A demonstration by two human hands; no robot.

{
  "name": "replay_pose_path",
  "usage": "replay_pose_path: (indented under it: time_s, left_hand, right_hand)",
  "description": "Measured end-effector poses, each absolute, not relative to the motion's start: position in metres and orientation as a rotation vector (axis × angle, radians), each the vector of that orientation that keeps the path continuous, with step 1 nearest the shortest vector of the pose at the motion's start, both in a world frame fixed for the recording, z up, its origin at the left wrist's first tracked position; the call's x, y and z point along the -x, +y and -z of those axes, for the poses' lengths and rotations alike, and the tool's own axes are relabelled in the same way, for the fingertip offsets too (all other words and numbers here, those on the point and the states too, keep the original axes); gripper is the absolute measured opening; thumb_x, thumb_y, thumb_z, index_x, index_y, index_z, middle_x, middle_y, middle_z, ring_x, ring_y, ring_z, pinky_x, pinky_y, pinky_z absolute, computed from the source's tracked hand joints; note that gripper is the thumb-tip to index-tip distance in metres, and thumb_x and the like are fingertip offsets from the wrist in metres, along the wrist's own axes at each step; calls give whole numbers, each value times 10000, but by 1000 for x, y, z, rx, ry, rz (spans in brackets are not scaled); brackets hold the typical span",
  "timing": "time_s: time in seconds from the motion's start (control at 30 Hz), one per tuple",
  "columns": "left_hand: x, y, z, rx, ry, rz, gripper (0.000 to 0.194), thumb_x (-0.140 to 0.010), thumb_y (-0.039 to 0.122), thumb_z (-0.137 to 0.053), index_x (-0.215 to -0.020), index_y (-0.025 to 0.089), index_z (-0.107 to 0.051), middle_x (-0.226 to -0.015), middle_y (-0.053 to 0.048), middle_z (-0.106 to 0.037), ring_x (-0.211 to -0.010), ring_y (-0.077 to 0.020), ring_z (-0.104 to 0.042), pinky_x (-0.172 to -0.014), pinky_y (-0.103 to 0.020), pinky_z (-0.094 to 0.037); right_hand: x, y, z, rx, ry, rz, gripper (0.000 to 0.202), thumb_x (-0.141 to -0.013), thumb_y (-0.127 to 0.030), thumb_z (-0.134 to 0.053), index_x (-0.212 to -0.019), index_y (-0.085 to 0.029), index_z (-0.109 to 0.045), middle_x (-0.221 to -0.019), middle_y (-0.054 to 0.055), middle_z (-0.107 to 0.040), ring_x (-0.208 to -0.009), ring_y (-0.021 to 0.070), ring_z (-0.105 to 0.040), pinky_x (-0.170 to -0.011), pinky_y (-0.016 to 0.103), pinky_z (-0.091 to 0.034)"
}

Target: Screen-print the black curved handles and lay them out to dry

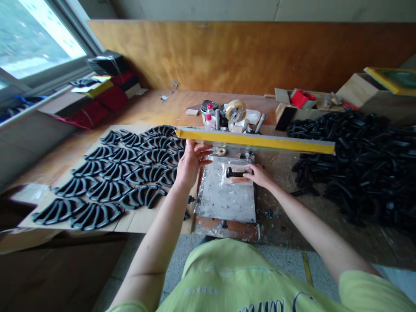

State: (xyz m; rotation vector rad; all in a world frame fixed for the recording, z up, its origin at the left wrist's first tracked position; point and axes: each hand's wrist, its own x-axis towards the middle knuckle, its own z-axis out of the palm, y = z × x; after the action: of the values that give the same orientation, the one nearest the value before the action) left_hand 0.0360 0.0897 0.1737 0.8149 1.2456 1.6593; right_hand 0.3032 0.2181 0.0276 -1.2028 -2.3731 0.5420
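A curved black plastic part [236, 173] lies on a small pale fixture [225, 178] on the plastic-covered grey plate [224, 203]. The fingertips of my right hand [258, 175] are closed on the part's right end. My left hand [190, 164] is raised left of the plate, fingers apart and pointing right. One of its fingertips meets the lower edge of a long yellow-edged frame [256, 141] near its left end. The frame stands raised above the back of the plate. Nothing shows inside my left hand.
Rows of black curved parts [115, 171] cover cardboard on the left. A large heap of black parts [357, 169] lies on the right. Red-capped bottles [209, 121], a tape roll [235, 110] and a tub stand behind the frame. Boxes [357, 89] are at the back right.
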Motion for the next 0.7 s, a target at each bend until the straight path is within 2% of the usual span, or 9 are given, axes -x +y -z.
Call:
replay_pose_path:
  time_s: [0.07, 0.17, 0.27, 0.33, 0.4, 0.47, 0.53, 0.6, 0.7]
  left_hand:
    - [-46, 90, -163, -736, 1275, -1688, 625, -856, 704, -412, -1194, 194, -544, -1024, -95, -711, -864, -177, -687, -627, -252, -542]
    - [-73, 71, -124, -567, 1284, -1398, 622, -821, 671, -529, -1185, 167, -552, -1054, -145, -718, -816, -207, -701, -555, -251, -530]
    - [-98, 41, -78, -391, 1242, -1086, 582, -804, 631, -590, -1151, 165, -582, -1129, -176, -699, -865, -248, -709, -551, -270, -535]
    - [-100, 20, -53, -325, 1266, -1092, 523, -812, 616, -584, -1067, 160, -616, -1100, -165, -708, -863, -233, -709, -553, -253, -522]
    - [-83, -1, -35, -312, 1368, -1150, 505, -808, 617, -575, -966, 142, -636, -1024, -156, -726, -805, -208, -705, -546, -239, -502]
    - [-51, -27, -20, -283, 1560, -1213, 533, -805, 643, -530, -884, 129, -645, -963, -151, -736, -754, -197, -695, -561, -250, -501]
    - [-15, -58, -5, -196, 1795, -1270, 568, -824, 654, -436, -824, 125, -644, -912, -150, -738, -728, -196, -685, -578, -268, -506]
    - [14, -87, 9, -92, 2000, -1244, 569, -843, 625, -361, -796, 130, -637, -861, -150, -736, -690, -197, -672, -559, -277, -501]
    - [35, -113, 26, -53, 2168, -1021, 559, -835, 605, -332, -698, 146, -620, -731, -160, -712, -614, -212, -645, -505, -291, -484]
  right_hand:
    - [-289, 200, -18, 1128, -2528, -439, 296, -775, -244, -744, -1063, -200, -689, -1020, 70, -683, -972, 213, -588, -863, 344, -473]
    - [-266, 174, -22, 1201, -2522, -292, 159, -852, -257, -666, -1000, -212, -703, -951, 92, -650, -983, 255, -559, -897, 403, -447]
    - [-246, 137, -34, 1025, -2527, -307, 167, -905, -279, -592, -1026, -227, -694, -927, 88, -636, -962, 242, -556, -884, 374, -453]
    - [-245, 117, -37, 786, -2618, -389, 215, -934, -291, -545, -1100, -262, -679, -934, 67, -653, -954, 219, -573, -871, 340, -460]
    - [-264, 113, -35, 787, -2632, -461, 254, -960, -309, -493, -1140, -278, -668, -952, 54, -681, -922, 202, -606, -841, 319, -472]
    - [-307, 128, -29, 1186, -2498, -476, 281, -973, -336, -448, -1107, -264, -684, -965, 68, -704, -873, 207, -642, -796, 327, -485]
    - [-364, 155, -17, 1784, -2324, -449, 327, -963, -424, -433, -1073, -271, -699, -890, 95, -719, -818, 245, -665, -755, 365, -489]
    - [-420, 180, -2, 2262, -2167, -477, 384, -939, -475, -435, -1018, -231, -720, -854, 150, -716, -819, 291, -675, -751, 413, -489]
    - [-475, 191, 22, 2537, -1995, -485, 373, -880, -468, -515, -879, -165, -733, -833, 209, -701, -845, 334, -678, -748, 431, -494]
